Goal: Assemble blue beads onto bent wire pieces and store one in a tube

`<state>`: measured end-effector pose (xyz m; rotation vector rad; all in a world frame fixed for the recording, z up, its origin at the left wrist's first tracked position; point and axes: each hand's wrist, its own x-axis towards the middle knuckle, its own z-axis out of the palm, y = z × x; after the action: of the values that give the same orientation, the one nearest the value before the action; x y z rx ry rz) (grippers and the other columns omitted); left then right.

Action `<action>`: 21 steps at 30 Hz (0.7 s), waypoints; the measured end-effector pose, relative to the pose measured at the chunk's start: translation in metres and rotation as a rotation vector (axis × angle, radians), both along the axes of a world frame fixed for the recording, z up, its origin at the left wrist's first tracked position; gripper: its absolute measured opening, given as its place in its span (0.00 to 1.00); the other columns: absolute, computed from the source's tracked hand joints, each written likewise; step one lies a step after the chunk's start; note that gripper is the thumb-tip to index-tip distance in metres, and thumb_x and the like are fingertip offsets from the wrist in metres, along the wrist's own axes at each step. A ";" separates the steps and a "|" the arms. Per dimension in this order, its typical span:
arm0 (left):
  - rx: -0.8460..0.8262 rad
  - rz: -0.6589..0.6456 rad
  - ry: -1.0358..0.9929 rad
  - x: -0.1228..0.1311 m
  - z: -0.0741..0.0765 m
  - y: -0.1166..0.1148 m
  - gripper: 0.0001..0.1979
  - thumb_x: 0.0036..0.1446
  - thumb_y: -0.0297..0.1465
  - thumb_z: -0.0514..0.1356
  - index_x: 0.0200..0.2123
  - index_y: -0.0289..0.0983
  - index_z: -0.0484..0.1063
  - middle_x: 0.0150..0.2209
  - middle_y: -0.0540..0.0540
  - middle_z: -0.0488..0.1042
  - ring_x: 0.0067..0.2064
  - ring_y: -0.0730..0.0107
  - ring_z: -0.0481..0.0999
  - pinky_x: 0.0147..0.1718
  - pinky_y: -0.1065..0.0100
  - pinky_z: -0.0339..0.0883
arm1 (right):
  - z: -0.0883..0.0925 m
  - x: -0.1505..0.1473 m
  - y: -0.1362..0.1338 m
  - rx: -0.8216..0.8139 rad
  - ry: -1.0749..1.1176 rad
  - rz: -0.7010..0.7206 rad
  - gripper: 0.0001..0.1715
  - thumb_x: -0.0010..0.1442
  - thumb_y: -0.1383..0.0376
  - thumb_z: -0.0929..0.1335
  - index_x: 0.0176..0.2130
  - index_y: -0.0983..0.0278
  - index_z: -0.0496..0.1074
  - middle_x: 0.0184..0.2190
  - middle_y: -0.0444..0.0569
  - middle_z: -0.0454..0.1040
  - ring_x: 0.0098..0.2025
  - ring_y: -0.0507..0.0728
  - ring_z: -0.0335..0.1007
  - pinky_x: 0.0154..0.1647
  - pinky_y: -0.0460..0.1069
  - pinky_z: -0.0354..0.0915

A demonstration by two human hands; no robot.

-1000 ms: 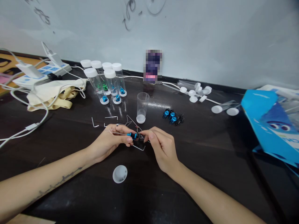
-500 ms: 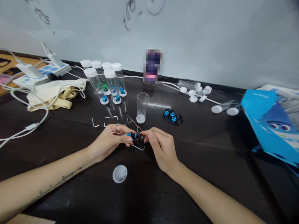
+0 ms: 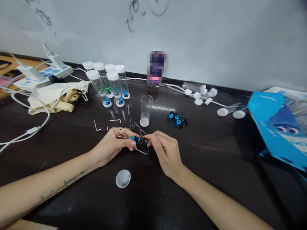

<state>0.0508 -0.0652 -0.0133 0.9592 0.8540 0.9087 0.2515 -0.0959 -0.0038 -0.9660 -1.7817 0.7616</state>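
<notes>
Between the fingertips of my left hand [image 3: 115,143] is a small blue-and-black metal part [image 3: 137,139], lying sideways, with thin wires trailing from its left end. My right hand [image 3: 166,151] pinches at the part's black right end; what exactly its fingertips grip is too small to tell. Just below the part lies an L-shaped hex key [image 3: 143,151]. Behind the hands an uncapped clear tube [image 3: 146,108] stands upright on a white base. Nearer to me a white cap [image 3: 123,179] lies hollow side up with tiny dark bits inside.
Several capped tubes [image 3: 115,84] with blue or green parts stand at the back left. More blue-and-black parts [image 3: 177,119] lie right of the open tube. Loose hex keys [image 3: 96,125], a cloth bag [image 3: 55,95], white caps [image 3: 198,95] and a blue package [image 3: 275,127] surround the work.
Hardly anything differs. The fingers of my right hand have shifted very slightly at the black end of the part; my left hand keeps its hold in the same place.
</notes>
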 end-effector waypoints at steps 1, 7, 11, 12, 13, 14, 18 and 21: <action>0.001 -0.001 0.002 0.000 0.000 0.000 0.08 0.42 0.22 0.72 0.30 0.34 0.82 0.24 0.47 0.80 0.24 0.75 0.75 0.25 0.77 0.70 | 0.000 0.000 0.000 -0.005 -0.007 -0.001 0.19 0.70 0.67 0.58 0.37 0.64 0.76 0.29 0.46 0.72 0.32 0.53 0.70 0.35 0.49 0.64; 0.007 0.004 0.016 0.000 0.000 0.000 0.09 0.42 0.22 0.72 0.32 0.34 0.83 0.24 0.46 0.80 0.24 0.74 0.75 0.25 0.75 0.70 | 0.000 0.000 0.000 0.002 -0.006 -0.031 0.19 0.70 0.66 0.58 0.37 0.63 0.76 0.34 0.48 0.75 0.37 0.55 0.72 0.39 0.50 0.66; 0.006 0.005 0.017 0.000 0.000 0.000 0.09 0.42 0.22 0.72 0.31 0.34 0.83 0.24 0.46 0.80 0.24 0.74 0.75 0.25 0.75 0.70 | 0.000 0.000 0.000 -0.001 -0.014 -0.015 0.19 0.70 0.66 0.58 0.37 0.63 0.76 0.30 0.47 0.73 0.33 0.54 0.71 0.36 0.50 0.65; 0.001 0.005 0.013 0.000 0.000 0.000 0.09 0.42 0.22 0.72 0.31 0.34 0.83 0.24 0.46 0.80 0.24 0.74 0.75 0.25 0.75 0.70 | 0.000 0.000 0.000 -0.003 -0.012 -0.021 0.19 0.70 0.66 0.58 0.38 0.63 0.76 0.31 0.47 0.73 0.34 0.54 0.71 0.36 0.50 0.65; -0.004 0.004 0.008 0.000 0.000 0.000 0.09 0.42 0.22 0.72 0.31 0.34 0.83 0.24 0.46 0.80 0.24 0.74 0.75 0.25 0.76 0.70 | 0.000 0.000 0.000 -0.004 -0.009 -0.028 0.19 0.70 0.67 0.58 0.38 0.63 0.76 0.32 0.47 0.74 0.35 0.54 0.71 0.37 0.50 0.65; -0.009 0.002 0.004 0.000 0.000 0.000 0.09 0.42 0.22 0.72 0.31 0.34 0.83 0.24 0.46 0.80 0.24 0.75 0.75 0.25 0.76 0.70 | 0.000 0.000 0.000 -0.001 -0.005 -0.031 0.19 0.70 0.67 0.58 0.38 0.63 0.76 0.33 0.48 0.74 0.36 0.55 0.71 0.38 0.50 0.65; -0.011 -0.005 -0.006 0.000 0.001 -0.001 0.09 0.42 0.22 0.72 0.31 0.34 0.83 0.24 0.47 0.80 0.25 0.76 0.75 0.26 0.78 0.69 | 0.000 0.000 0.001 0.003 -0.005 -0.007 0.19 0.69 0.68 0.58 0.38 0.63 0.76 0.30 0.47 0.73 0.34 0.54 0.71 0.37 0.49 0.64; -0.013 -0.004 -0.011 0.000 0.001 0.000 0.09 0.42 0.22 0.72 0.31 0.34 0.83 0.24 0.47 0.80 0.25 0.76 0.75 0.26 0.78 0.69 | 0.000 0.000 0.000 -0.004 -0.017 -0.029 0.18 0.69 0.67 0.58 0.39 0.63 0.76 0.31 0.47 0.73 0.35 0.54 0.71 0.37 0.50 0.64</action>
<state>0.0510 -0.0655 -0.0119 0.9442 0.8474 0.9031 0.2515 -0.0955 -0.0038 -1.0021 -1.7775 0.7406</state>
